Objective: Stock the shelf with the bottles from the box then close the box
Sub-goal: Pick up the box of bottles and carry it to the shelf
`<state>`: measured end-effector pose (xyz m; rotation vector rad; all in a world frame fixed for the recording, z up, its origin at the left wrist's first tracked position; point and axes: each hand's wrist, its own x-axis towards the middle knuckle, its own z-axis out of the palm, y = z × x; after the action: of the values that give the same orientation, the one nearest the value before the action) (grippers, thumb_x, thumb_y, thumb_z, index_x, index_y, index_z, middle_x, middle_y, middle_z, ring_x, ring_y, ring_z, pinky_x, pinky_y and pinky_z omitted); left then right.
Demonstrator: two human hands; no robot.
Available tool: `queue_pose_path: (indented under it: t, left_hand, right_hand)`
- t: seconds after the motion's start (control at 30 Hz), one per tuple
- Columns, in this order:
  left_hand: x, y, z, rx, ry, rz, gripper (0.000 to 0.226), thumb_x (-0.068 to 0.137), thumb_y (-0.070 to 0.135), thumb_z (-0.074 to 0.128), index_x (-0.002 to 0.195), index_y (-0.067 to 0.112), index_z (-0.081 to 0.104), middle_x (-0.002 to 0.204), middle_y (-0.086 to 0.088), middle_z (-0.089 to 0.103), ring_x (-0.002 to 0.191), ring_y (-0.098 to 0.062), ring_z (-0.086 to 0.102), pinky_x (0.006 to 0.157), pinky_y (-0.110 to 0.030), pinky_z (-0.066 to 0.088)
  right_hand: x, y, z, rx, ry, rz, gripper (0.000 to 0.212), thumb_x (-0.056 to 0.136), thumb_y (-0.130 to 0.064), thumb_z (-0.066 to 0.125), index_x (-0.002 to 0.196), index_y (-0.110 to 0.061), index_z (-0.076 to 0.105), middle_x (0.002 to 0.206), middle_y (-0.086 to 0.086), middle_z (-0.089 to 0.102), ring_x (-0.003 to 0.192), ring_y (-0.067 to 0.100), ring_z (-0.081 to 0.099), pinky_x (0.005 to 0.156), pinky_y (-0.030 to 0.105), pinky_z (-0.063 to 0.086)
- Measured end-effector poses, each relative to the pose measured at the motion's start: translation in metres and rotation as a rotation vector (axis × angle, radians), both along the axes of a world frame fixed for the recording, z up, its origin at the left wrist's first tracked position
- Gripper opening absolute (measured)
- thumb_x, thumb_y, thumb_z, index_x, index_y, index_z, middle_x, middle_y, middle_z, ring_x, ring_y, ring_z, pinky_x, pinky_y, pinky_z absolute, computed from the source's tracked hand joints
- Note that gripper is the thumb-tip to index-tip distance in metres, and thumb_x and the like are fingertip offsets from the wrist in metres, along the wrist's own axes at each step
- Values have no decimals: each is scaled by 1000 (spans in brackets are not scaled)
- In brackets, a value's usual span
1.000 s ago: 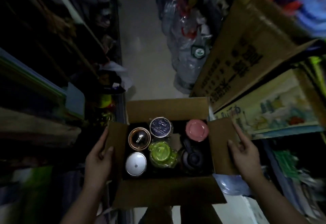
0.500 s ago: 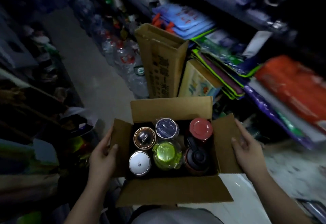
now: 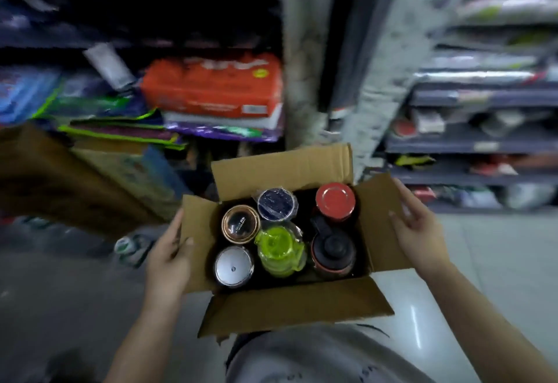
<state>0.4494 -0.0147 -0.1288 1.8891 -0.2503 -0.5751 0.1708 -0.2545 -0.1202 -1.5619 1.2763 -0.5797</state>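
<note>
I carry an open cardboard box (image 3: 290,307) in front of me with all flaps up. Several bottles stand upright inside: a red lid (image 3: 335,201), a dark blue wrapped lid (image 3: 276,204), a copper-rimmed lid (image 3: 240,224), a white lid (image 3: 234,266), a green bottle (image 3: 279,250) and a black bottle (image 3: 332,250). My left hand (image 3: 169,259) grips the left flap, thumb on its inner face. My right hand (image 3: 419,231) holds the right flap, thumb over it and fingers along its outer side.
Grey shelves (image 3: 471,141) with packaged goods rise at the right. A mottled pillar (image 3: 305,81) stands behind the box. An orange package (image 3: 211,84) lies on stacked goods at the left, above a large brown carton (image 3: 60,183). Water bottles (image 3: 133,247) lie on the floor.
The view has swung to the right along the aisle with the box still in both hands. The pillar and the grey shelves have come into view; the bottles have not shifted.
</note>
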Motion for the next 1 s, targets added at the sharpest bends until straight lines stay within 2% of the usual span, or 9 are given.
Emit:
queue_pose_path:
  t: [0.1,0.23,0.37,0.47,0.6,0.7,0.8,0.93,1.0]
  left_hand:
    - [-19,-68,3,18,35,-196,63,96,4,51,123,60,50,127,1,63,114,-22,60,101,-47,46]
    - [-49,-153,5,10,56,-485,57,96,0,50,139,37,46,121,-4,65,100,-19,64,79,-27,56]
    - [-88,-233,6,16,34,-821,56,96,-2,48,142,30,43,131,-3,59,113,-20,60,95,-35,49]
    - [-127,-284,12,18,17,-1036,56,96,-3,47,144,25,41,141,1,49,118,-7,52,91,-19,47]
    - [-176,-338,15,38,-41,-1324,56,97,2,48,143,34,43,146,-1,46,126,-1,45,102,-20,39]
    - [-213,-369,6,47,-4,-1480,59,97,3,49,135,48,45,145,2,49,130,-10,49,108,-37,42]
    - [-253,-389,2,81,19,-1582,62,96,5,49,128,58,47,143,-2,52,131,-22,50,107,-50,42]
    - [-309,-403,-1,83,51,-1635,58,96,1,48,135,45,47,126,6,61,112,-14,63,97,-44,51]
    - [-336,-411,-3,78,42,-1661,58,96,1,48,136,43,47,128,7,60,113,-16,62,96,-43,51]
  right_hand:
    - [-64,1,-5,0,29,-229,64,92,-4,51,126,-59,45,86,22,71,64,8,56,64,24,49]
    - [-126,24,-5,19,-26,-569,64,92,1,49,125,-54,48,119,7,68,90,10,66,89,40,53]
    - [-167,55,-9,20,-39,-816,62,93,0,49,136,-44,45,132,3,60,115,22,61,98,44,49]
    - [-184,77,-10,3,-19,-1045,60,93,-1,51,134,-45,46,125,4,63,100,10,63,81,20,54]
    - [-198,100,-8,-23,-33,-1284,58,94,2,50,139,-34,44,103,-13,65,68,-11,63,62,9,52]
    - [-208,111,-12,-44,-25,-1431,55,94,3,49,141,-26,43,106,-7,62,74,-18,60,61,3,47]
    - [-222,119,-17,-33,-26,-1543,55,94,0,50,140,-30,44,108,-5,63,77,-13,62,61,4,48]
    - [-256,123,-23,-32,-44,-1616,55,95,-4,51,139,-35,44,124,4,62,98,13,64,70,10,53]
    - [-280,119,-24,-8,-44,-1614,55,95,-6,51,139,-37,44,118,6,65,85,10,65,62,12,54]
